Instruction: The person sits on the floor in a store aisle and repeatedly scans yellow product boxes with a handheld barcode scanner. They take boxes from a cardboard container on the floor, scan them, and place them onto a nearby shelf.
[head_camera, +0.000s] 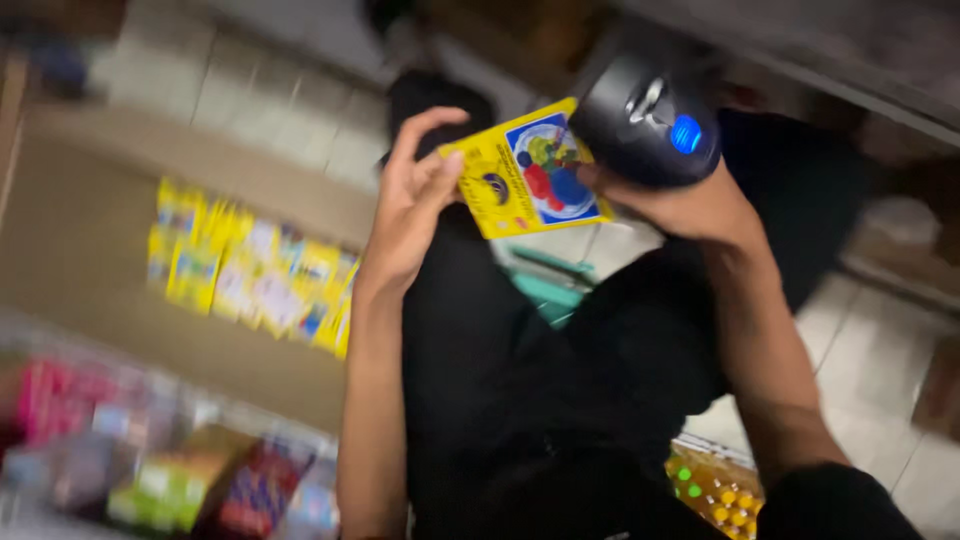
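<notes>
My left hand (412, 205) holds a small yellow packet (525, 170) with a blue, red and green round picture, gripping it by its left edge. My right hand (690, 205) grips a black handheld scanner (645, 125) with a blue lit button. The scanner sits just right of the packet, its head over the packet's upper right corner. Both hands are raised above my lap in dark trousers.
An open cardboard box (90, 250) at the left holds a row of several similar yellow packets (250, 275). Colourful packaged goods (170, 470) lie in a tray at the lower left. Another yellow packet (715, 490) lies by my right knee. Pale floor tiles (880, 350) show on the right.
</notes>
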